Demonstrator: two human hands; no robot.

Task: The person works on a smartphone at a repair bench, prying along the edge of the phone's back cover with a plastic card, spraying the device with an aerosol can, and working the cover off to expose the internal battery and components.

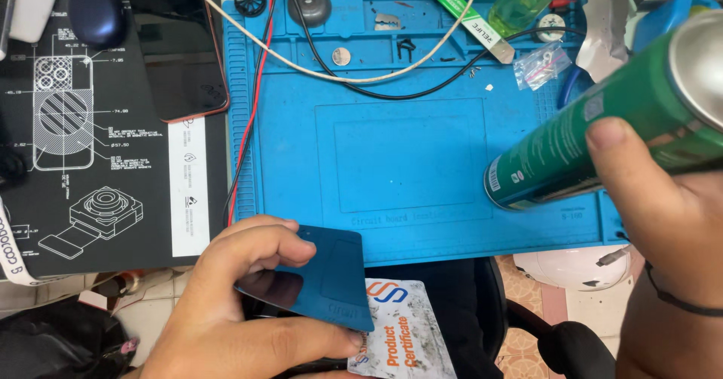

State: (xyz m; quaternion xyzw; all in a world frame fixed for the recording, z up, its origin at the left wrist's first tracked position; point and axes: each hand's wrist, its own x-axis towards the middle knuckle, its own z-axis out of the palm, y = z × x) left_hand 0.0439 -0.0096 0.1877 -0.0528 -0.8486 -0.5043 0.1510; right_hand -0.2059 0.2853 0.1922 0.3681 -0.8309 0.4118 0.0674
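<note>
Panel [320,277] sits in your left hand [248,304] at the near edge of the blue mat [407,161], glossy face up, thumb on its near edge and fingers curled over the far-left corner: a pinching grip. Your right hand [663,221] is wrapped tight around the green spray can [602,138], held on its side at the right, base end toward the mat centre; the nozzle end is out of view, so you cannot tell where it points.

Advice, as judgement:
- Hold the panel by its edges only; the face reflects and would likely show prints.
- Check the nozzle direction before pressing.
- Work over the bare middle of the mat, clear of the dark phone [177,44] at far left and the cables [316,55] along the far side.
- Keep the printed card [403,334] under the panel out of any spray.
</note>
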